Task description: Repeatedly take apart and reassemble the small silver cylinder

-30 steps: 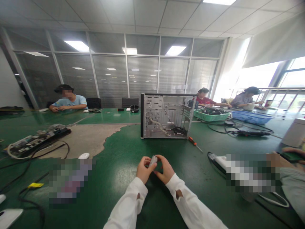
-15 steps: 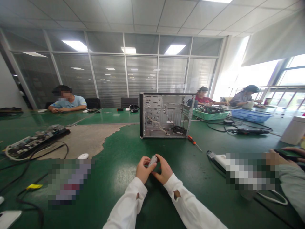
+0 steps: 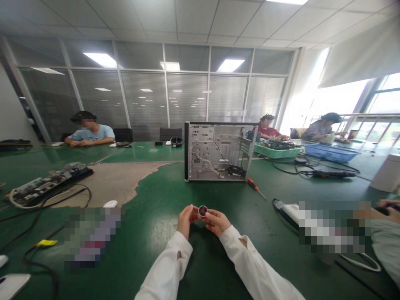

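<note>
Between my fingertips is a small round part [image 3: 203,211] with a silvery rim and a dark face marked in red; its exact kind is too small to make out. My left hand [image 3: 186,220] pinches it from the left side. From the right, the thumb and fingers of my right hand [image 3: 217,221] close on its edge. Both hands are low over the green table [image 3: 162,196]. Beyond them stands an open computer case [image 3: 218,152], its side panel off, with loose cables inside. An orange-handled screwdriver [image 3: 256,188] lies by the case's right corner.
At left lie a long circuit assembly [image 3: 51,183], black cables and a white mouse [image 3: 110,204]. A green basket [image 3: 278,152] and a blue basket [image 3: 333,153] sit at back right. Other people are seated around, and a co-worker's sleeve [image 3: 386,241] reaches in at right.
The round part has been turned so that its dark red face shows; before, it was seen as a grey, narrow shape. My right hand has rotated and its fingers have curled in.
</note>
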Demonstrator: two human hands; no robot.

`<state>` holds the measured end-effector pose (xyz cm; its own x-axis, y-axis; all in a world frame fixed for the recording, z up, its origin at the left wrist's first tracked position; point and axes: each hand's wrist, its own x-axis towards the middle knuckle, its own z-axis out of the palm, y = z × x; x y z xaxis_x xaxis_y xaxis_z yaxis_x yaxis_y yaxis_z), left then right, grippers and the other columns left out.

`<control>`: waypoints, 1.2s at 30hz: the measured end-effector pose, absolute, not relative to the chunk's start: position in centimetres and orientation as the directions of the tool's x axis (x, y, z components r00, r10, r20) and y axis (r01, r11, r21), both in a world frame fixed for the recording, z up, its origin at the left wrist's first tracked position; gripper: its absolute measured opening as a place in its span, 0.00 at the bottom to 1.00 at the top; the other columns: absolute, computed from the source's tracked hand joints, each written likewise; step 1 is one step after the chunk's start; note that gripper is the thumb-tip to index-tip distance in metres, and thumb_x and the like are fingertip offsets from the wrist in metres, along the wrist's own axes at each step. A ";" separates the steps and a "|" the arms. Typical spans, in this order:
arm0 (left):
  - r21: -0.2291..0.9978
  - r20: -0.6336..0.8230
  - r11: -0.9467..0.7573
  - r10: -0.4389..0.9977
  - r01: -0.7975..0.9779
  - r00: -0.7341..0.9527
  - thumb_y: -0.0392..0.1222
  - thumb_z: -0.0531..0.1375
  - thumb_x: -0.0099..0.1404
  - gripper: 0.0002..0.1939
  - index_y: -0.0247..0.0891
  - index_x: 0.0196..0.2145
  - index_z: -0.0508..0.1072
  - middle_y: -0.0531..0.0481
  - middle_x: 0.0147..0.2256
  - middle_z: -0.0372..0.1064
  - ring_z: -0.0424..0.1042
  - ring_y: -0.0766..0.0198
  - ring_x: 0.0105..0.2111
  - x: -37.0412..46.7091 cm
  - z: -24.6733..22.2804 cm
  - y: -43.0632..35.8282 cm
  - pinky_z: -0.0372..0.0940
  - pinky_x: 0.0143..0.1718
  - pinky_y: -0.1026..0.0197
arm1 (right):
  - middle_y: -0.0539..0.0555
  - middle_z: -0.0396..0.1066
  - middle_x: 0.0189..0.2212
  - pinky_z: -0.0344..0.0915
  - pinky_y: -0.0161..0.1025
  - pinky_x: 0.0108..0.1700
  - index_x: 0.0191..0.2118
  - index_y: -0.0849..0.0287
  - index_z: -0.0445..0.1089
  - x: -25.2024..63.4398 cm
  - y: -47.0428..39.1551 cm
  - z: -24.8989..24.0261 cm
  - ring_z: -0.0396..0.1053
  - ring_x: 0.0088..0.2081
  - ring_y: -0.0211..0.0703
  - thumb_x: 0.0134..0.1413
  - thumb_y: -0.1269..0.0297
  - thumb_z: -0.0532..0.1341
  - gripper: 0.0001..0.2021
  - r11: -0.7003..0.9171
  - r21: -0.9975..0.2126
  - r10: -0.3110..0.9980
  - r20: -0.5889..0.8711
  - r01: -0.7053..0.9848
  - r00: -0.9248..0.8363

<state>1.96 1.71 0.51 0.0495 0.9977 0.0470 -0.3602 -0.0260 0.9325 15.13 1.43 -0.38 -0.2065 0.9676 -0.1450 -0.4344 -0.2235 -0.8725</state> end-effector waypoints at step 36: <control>0.961 0.035 -0.044 0.999 -0.275 -0.039 0.42 0.58 0.47 0.16 0.35 0.35 0.65 0.46 0.33 0.67 0.66 0.64 0.33 1.7 -0.1 2.2 0.59 0.27 0.66 | 0.57 0.54 0.43 0.58 0.45 0.47 0.44 0.58 0.55 16.4 0.4 1.0 0.55 0.46 0.48 0.28 0.77 0.57 0.29 0.544 -0.580 0.821 0.515 0.607 -0.244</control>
